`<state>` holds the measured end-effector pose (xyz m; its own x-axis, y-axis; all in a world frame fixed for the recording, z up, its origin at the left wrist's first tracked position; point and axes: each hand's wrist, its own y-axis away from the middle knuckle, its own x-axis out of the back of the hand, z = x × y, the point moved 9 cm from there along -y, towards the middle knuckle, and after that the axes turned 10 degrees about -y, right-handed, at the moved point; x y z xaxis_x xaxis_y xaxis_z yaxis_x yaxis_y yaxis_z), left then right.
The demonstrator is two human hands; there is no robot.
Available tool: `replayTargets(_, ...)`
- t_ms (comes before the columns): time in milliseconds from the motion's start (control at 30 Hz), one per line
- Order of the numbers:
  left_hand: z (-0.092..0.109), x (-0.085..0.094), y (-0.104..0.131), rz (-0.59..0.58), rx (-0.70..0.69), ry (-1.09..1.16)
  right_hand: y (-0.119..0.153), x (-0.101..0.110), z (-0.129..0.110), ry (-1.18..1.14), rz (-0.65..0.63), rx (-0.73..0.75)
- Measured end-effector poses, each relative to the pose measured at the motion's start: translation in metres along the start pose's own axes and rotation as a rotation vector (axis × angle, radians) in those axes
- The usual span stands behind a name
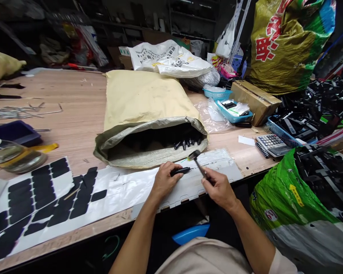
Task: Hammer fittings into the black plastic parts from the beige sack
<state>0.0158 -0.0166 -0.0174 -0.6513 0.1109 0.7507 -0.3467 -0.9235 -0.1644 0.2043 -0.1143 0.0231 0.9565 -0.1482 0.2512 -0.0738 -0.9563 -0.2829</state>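
My left hand is closed on a small black part, which lies low over the white sheet at the table's front edge. In my right hand is the handle of a small brush-like tool; its dark head is raised just right of the black part, and the two look apart. Behind both hands a large tan sack lies on its side with its mouth towards me. Several dark slim pieces show inside its right end.
Black stickers on white sheets cover the front left. Behind them are a dark blue tray and metal rods. At right stand blue baskets, a cardboard box, a calculator and a green bag of black parts.
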Motion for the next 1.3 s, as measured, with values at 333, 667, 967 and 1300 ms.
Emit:
replayTargets(333,0.001,0.001,-0.002,-0.022,0.094,0.007,0.012,-0.040,-0.011,0.287,-0.125,0.142)
replayTargets(667,-0.001,-0.001,-0.003,-0.003,0.106,0.028,0.013,-0.031,-0.013,0.330,-0.058,0.140)
replayTargets(967,-0.002,-0.002,-0.003,-0.003,0.118,0.017,0.010,-0.025,-0.006,0.361,-0.071,0.112)
replayTargets(1300,0.001,-0.001,-0.001,-0.017,0.123,-0.015,-0.060,0.063,0.062,-0.094,0.341,-0.187)
